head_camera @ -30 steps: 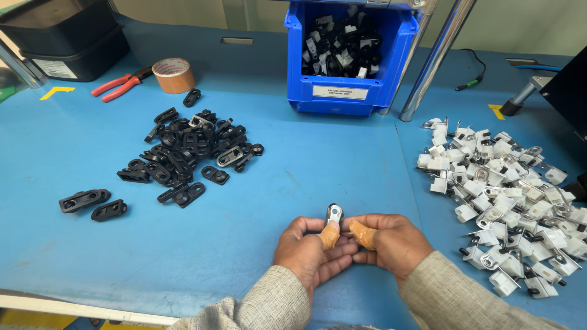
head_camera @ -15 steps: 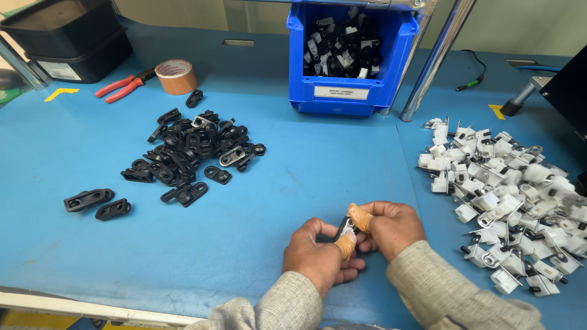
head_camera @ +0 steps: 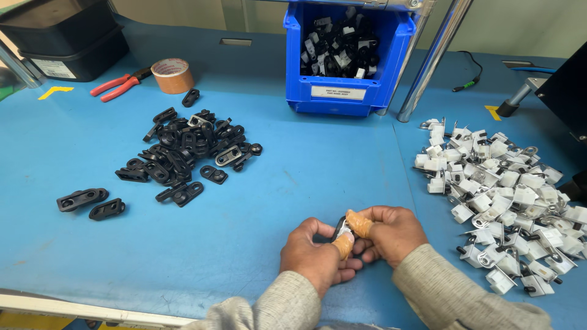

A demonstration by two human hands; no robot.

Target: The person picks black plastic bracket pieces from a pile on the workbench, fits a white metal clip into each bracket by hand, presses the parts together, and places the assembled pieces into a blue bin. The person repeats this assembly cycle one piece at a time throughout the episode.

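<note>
Fingers (head_camera: 345, 245) of both hands pinch one small clip (head_camera: 341, 230), black with a bit of bright metal, low over the surface (head_camera: 257, 244). The left hand (head_camera: 315, 256) grips it from below with an orange-capped thumb; the right hand (head_camera: 391, 232) presses on it from above with another capped fingertip (head_camera: 359, 223). Most of the clip is hidden between them.

The rubber caps look slick, so the part could squirt out sideways under uneven pressure, in my judgement. It might then land in the white pile (head_camera: 501, 195) just right of the fingers, or skid toward the black pile (head_camera: 183, 153) up and to the left, and be lost among look-alikes. Pressing off-centre could also bend the metal tab or pinch skin. The blue bin (head_camera: 342, 95) stands well beyond the fingers, too far to catch anything.
</note>
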